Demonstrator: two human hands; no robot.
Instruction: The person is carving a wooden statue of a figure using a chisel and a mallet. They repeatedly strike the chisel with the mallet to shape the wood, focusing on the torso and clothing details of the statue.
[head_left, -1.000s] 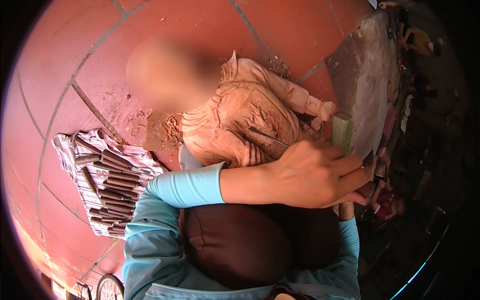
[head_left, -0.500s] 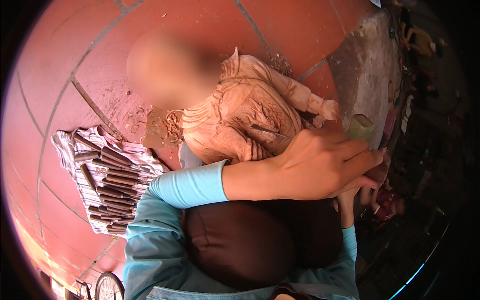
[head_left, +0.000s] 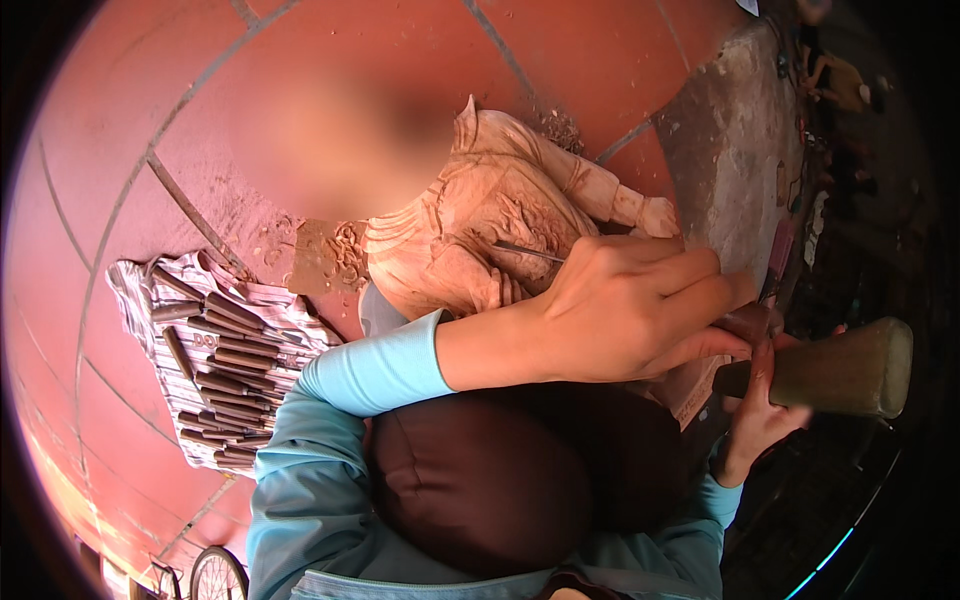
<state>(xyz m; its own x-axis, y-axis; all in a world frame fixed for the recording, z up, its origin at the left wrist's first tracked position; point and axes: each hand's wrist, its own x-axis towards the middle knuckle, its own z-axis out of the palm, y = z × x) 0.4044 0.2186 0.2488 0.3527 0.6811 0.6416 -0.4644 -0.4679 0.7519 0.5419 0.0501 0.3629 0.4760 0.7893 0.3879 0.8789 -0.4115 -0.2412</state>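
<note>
A carved wooden figure [head_left: 450, 235] lies in front of me, its clothed torso and one arm showing and its head end blurred. My left hand [head_left: 630, 310] is closed around a carving chisel [head_left: 528, 252], whose thin metal blade meets the folds on the figure's belly. The chisel's brown handle end [head_left: 748, 322] sticks out on the right of that hand. To the right, my right hand [head_left: 765, 405] grips the handle of a greenish mallet [head_left: 845, 368]. The mallet's thick head is tilted off to the right, apart from the chisel handle.
Several brown-handled carving tools [head_left: 235, 375] lie on a striped cloth [head_left: 140, 290] at the left. Wood shavings [head_left: 345, 250] are scattered by the figure on red floor tiles [head_left: 90, 190]. A grey slab [head_left: 725, 140] lies at the right, and a bicycle wheel [head_left: 218, 578] shows bottom left.
The mallet has swung from behind my left hand out to the right and nearer to me, together with my right hand. My left hand and the chisel have barely shifted.
</note>
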